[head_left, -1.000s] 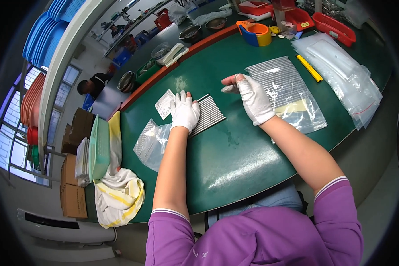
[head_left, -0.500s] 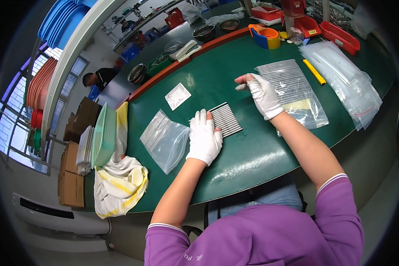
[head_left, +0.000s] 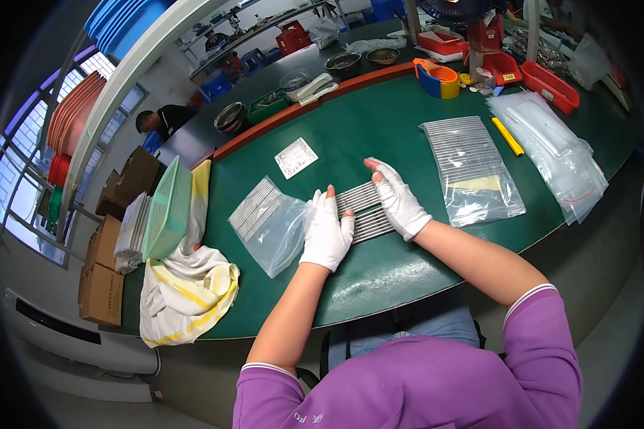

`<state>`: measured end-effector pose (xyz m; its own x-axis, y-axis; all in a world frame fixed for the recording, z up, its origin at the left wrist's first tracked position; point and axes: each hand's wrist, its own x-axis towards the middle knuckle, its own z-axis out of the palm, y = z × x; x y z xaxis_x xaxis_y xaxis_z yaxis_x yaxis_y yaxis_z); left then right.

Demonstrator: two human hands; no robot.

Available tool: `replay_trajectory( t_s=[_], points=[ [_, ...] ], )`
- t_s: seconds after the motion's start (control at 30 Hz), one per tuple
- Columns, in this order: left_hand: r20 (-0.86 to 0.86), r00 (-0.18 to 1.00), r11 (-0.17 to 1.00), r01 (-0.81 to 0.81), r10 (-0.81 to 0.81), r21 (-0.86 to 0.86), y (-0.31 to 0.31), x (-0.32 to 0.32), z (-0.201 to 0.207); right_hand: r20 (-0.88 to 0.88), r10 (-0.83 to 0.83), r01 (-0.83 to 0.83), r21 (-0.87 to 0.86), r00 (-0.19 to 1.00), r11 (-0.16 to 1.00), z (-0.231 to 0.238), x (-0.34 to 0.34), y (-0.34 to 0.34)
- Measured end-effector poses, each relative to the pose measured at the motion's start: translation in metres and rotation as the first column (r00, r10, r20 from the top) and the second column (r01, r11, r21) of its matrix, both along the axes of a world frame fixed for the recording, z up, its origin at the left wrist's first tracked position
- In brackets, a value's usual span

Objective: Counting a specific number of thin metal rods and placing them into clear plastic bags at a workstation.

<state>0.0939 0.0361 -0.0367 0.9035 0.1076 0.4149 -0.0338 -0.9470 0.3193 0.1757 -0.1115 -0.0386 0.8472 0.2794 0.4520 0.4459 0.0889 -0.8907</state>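
A row of thin silvery metal rods [head_left: 361, 222] lies side by side on the green tabletop between my two hands. My left hand [head_left: 325, 232], in a white glove with bare fingertips, rests against the rods' left ends, fingers stretched out. On their right ends, my right hand [head_left: 402, 203], gloved alike, stands on edge with its fingers extended. A dark gap runs across the row, splitting it into two groups. Left of my left hand lies a clear plastic bag [head_left: 268, 225] with rods inside. A larger clear bag of rods [head_left: 469, 154] lies to the right.
A printed paper slip [head_left: 296, 158] lies beyond the rods. A yellow cutter [head_left: 507, 136] and stacked clear bags [head_left: 551, 136] are at the right. A green basket [head_left: 167, 207] and a yellow-striped cloth [head_left: 189, 293] line the left edge. Red bins [head_left: 549, 87] stand behind; another person [head_left: 166, 123] sits far left.
My right hand has moved left and down from above the table onto the rods' right ends. My left hand stays beside them. The row now shows a gap, and the view has shifted slightly.
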Motion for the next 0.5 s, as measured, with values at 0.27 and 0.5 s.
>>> replay_trajectory(
  t_s=[0.27,0.5],
  points=[
    [0.092,0.995,0.999,0.030,-0.026,-0.038,0.004,0.005,-0.006,0.389,0.025,0.148,-0.410,0.921,0.900,0.018,-0.004,-0.005],
    [0.151,0.989,0.672,0.112,0.000,-0.732,0.032,0.014,-0.010,0.455,0.319,0.282,-0.840,0.831,0.464,0.028,-0.020,-0.003]
  ],
)
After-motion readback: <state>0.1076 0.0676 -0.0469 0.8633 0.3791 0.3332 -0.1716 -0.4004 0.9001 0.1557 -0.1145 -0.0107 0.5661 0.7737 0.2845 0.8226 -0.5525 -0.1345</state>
